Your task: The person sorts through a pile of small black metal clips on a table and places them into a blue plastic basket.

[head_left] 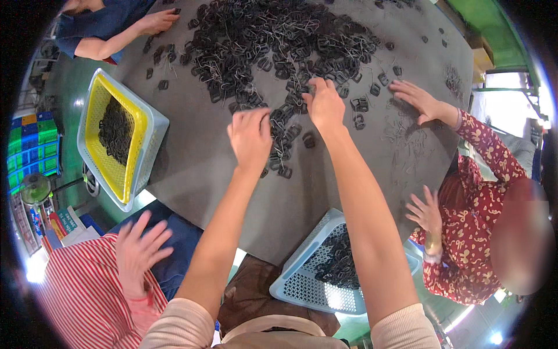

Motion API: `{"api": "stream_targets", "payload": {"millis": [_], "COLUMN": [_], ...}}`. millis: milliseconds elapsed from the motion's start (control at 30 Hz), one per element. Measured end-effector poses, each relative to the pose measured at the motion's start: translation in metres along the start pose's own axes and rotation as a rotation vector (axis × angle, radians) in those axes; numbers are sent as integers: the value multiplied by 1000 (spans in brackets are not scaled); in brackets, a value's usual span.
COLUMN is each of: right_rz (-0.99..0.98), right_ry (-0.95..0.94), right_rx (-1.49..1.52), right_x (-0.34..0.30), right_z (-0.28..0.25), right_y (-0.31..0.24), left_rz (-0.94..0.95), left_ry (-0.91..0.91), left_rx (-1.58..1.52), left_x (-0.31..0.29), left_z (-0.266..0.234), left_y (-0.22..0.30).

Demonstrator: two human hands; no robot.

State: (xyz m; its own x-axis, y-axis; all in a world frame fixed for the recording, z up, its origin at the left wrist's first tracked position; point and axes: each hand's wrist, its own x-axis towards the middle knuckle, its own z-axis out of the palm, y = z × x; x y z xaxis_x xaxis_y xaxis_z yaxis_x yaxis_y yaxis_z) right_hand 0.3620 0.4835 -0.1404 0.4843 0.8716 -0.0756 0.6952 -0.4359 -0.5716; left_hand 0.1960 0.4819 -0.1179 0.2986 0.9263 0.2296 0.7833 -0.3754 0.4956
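A large heap of small black plastic buckles [232, 52] covers the far half of the grey table [192, 151], with thin grey strips mixed into it. A narrow trail of these pieces runs from the heap toward me. My left hand [251, 139] is just left of this trail, its fingers curled together and slightly blurred; anything in them is hidden. Right of the trail, my right hand [325, 106] reaches to the heap's near edge, thumb and fingers bent in at the pieces. What lies between its fingertips I cannot make out.
At left, a yellow basket [136, 157] inside a pale blue one [154, 139] holds black pieces. Another blue basket [285, 279] with black pieces sits below my right forearm. Co-workers' hands [421, 102] [142, 250] [157, 23] surround the table. Thin strips [401, 136] lie at right.
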Motion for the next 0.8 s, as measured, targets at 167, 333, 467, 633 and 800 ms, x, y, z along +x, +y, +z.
{"api": "stream_targets", "payload": {"millis": [167, 333, 467, 633, 800], "right_rz": [-35, 67, 220, 220, 67], "right_ry": [-177, -434, -540, -367, -219], "right_rx": [-63, 28, 561, 594, 238], "right_x": [-4, -10, -30, -43, -53], "right_z": [2, -25, -28, -34, -26], "right_y": [-14, -7, 11, 4, 4], "left_rz": [21, -161, -248, -24, 35], "left_ry": [8, -293, -208, 10, 116], "left_rx": [73, -264, -455, -363, -278], "left_x": [36, 22, -2, -9, -22], "left_z": [44, 37, 16, 9, 11], "left_y": [3, 19, 19, 13, 10]}}
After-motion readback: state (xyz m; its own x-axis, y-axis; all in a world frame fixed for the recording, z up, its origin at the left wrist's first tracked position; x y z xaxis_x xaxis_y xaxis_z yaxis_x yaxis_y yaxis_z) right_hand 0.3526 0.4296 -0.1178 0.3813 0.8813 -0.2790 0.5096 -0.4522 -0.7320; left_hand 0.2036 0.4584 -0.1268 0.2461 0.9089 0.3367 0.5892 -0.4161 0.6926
